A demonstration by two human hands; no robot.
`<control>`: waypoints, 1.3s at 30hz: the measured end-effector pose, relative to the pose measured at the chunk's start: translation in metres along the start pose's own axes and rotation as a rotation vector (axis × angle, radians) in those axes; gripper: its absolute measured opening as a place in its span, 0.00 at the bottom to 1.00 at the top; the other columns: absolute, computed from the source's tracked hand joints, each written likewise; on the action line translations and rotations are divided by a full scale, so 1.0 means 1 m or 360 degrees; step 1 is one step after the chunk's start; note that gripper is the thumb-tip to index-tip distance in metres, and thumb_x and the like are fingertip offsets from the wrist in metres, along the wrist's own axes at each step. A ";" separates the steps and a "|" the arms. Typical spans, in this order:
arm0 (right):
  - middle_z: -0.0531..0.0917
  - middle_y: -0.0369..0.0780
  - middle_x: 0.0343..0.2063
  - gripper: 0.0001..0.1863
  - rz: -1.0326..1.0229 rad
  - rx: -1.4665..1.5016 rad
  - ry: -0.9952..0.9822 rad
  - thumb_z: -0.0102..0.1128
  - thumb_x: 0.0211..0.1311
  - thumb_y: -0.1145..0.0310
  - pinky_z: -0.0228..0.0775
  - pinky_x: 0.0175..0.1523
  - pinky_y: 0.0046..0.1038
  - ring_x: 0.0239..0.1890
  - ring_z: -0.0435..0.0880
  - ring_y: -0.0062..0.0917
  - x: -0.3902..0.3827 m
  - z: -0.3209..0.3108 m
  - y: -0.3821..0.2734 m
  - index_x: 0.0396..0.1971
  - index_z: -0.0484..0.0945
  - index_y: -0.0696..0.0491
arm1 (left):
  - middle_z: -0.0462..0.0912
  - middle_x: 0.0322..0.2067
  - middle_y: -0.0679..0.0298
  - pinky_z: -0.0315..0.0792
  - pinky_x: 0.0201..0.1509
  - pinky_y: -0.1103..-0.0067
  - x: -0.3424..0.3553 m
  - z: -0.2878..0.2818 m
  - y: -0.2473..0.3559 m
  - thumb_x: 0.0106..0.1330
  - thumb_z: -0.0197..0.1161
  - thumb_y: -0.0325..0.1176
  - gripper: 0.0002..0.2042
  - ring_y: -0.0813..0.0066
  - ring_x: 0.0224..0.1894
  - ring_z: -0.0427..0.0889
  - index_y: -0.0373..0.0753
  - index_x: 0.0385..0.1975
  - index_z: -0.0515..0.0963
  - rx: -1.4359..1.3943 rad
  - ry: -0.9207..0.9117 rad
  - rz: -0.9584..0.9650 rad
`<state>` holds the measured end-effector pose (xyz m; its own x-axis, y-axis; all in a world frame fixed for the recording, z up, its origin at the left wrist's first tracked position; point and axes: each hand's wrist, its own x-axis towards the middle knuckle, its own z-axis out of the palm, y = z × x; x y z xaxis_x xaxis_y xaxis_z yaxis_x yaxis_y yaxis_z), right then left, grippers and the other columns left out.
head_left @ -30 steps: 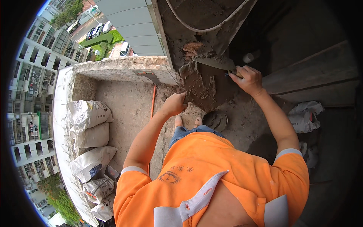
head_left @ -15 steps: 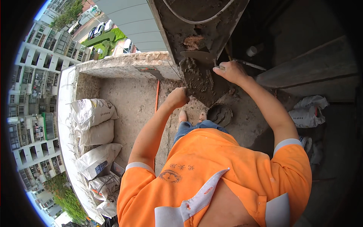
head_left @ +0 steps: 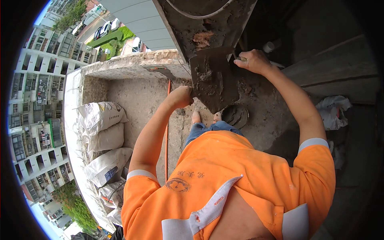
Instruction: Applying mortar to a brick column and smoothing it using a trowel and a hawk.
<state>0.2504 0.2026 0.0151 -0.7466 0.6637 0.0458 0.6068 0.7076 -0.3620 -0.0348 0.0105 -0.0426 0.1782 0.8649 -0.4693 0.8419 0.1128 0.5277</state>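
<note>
My left hand (head_left: 182, 97) is closed on the left edge of a dark, pointed mortar board (head_left: 218, 100), held tilted in front of the wall. Wet grey mortar (head_left: 206, 76) clings to its face in clumps. My right hand (head_left: 254, 62) is wrapped round the handle of a plastering trowel (head_left: 224, 52). The trowel's dark blade lies along the top of the board, against the lower part of a mortar-coated column (head_left: 188, 36); where blade and board meet is hard to make out. A reddish brick patch (head_left: 203, 39) shows on the column.
A round dark bucket (head_left: 245, 122) stands by my feet. An orange pipe (head_left: 167, 152) runs along the rough floor. Stacked white sacks (head_left: 102, 116) line the low wall (head_left: 136, 60) at left; another sack (head_left: 334, 112) lies at right. Beyond the wall is a drop to the street.
The trowel blade and right hand have risen, the hand moving slightly right. My left hand has moved up a little and the board now faces me more, with less mortar showing.
</note>
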 end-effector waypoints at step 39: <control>0.83 0.46 0.30 0.18 0.0435 0.0270 0.0274 0.64 0.54 0.56 0.75 0.37 0.39 0.33 0.82 0.45 -0.063 0.107 -0.068 0.37 0.81 0.55 | 0.80 0.23 0.52 0.76 0.23 0.72 0.017 0.075 0.021 0.56 0.67 0.32 0.14 0.65 0.20 0.82 0.29 0.33 0.72 -0.1163 0.0465 -0.0536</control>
<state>0.2269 0.0869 -0.0623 -0.4977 0.8640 0.0768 0.7130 0.4579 -0.5310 0.0240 -0.0091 -0.0928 -0.2453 0.8088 -0.5344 0.2689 0.5864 0.7641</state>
